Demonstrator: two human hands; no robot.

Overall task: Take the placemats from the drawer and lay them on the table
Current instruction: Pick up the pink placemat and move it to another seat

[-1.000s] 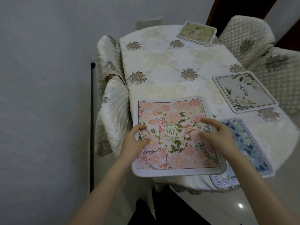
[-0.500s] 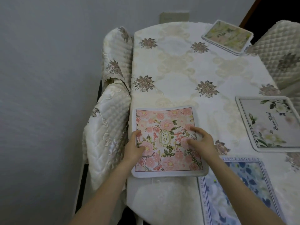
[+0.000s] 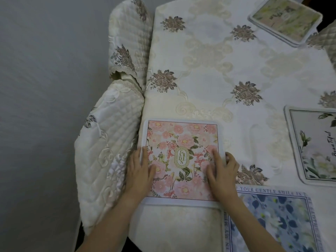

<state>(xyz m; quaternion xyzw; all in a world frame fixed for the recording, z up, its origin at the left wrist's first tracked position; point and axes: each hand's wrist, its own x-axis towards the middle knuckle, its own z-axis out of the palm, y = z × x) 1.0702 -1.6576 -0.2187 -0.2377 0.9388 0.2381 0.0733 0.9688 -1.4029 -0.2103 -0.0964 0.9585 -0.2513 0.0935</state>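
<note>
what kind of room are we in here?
Most likely a home dining area: a table under an embroidered tablecloth, quilted chair covers pushed against it, and floral placemats laid out as place settings, such as the pink placemat under both hands.

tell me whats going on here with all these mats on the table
A person is setting placemats out on a table covered with a cream embroidered cloth. Both hands rest flat on the pink floral placemat at the near left edge, the left hand on its left border and the right hand on its right border. Three more mats already lie on the cloth: a blue one, a white floral one and a green one at the far end.
</note>
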